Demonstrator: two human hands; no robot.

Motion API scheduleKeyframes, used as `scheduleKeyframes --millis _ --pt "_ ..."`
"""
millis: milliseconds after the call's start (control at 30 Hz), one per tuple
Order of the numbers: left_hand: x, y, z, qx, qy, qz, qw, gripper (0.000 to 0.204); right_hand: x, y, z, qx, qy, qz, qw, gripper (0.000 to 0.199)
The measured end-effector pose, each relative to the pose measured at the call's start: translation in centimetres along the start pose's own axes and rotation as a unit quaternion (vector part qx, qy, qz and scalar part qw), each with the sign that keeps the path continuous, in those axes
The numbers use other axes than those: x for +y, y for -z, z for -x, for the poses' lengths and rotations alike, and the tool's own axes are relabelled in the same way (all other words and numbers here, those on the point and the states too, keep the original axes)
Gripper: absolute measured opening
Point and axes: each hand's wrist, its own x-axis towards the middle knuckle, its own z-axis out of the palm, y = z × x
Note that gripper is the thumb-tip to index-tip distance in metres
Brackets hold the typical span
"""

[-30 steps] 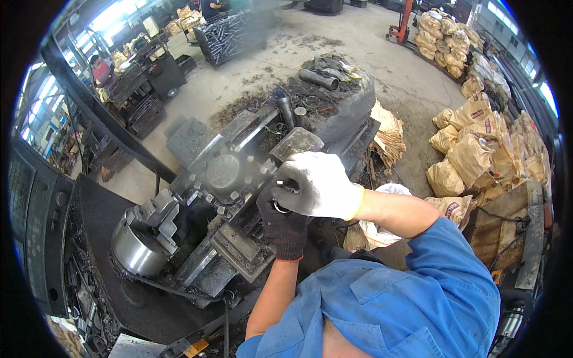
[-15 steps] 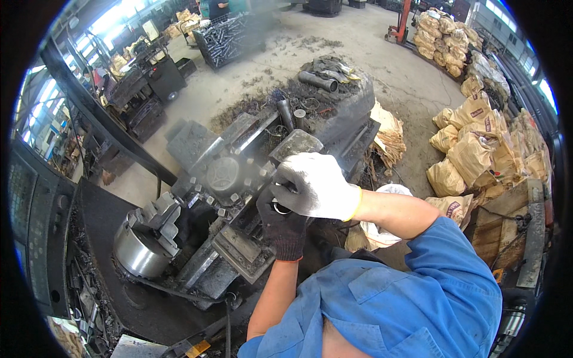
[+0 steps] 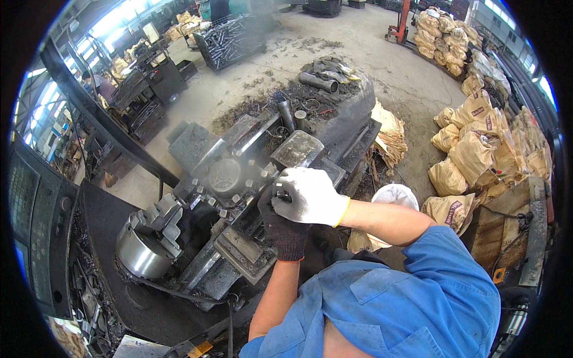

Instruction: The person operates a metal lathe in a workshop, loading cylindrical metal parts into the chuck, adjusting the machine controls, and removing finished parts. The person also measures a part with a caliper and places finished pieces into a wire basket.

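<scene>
Both my hands meet over the lathe, beside its round tool turret (image 3: 225, 177). My left hand (image 3: 285, 234), in a dark glove, is closed beneath the other. On top lies my right hand (image 3: 311, 197) in a white glove with a grey palm, its fingers curled. The shiny end of a small metal part (image 3: 279, 188) peeks out between the right fingers and thumb; the rest is hidden by the gloves. Left of the hands is the silver lathe chuck (image 3: 141, 253) with stepped jaws. Below the turret sits a flat metal block (image 3: 242, 249).
Dark metal tubes (image 3: 286, 114) and chips lie on the machine beyond my hands. A white bucket (image 3: 396, 196) and tan sacks (image 3: 471, 158) stand to the right. A control panel (image 3: 36, 227) is at the left. Far off are a parts crate (image 3: 230, 42) and a person (image 3: 219, 9).
My right hand has shifted slightly down and its fingers have curled further over the left. The round shiny rim seen between the hands is now covered, and a small metal end shows higher up.
</scene>
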Motion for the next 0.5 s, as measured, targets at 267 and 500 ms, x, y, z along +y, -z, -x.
scheduleKeyframes --millis 267,500 --pt "-0.35 0.24 0.14 0.01 0.01 0.02 1.0 0.077 -0.78 0.18 -0.19 0.031 -0.019 -0.048 0.998 0.021" --pt "0.47 0.27 -0.18 0.009 0.011 0.0 1.0 0.078 -0.68 -0.3 -0.25 0.024 -0.028 -0.04 0.999 0.018"
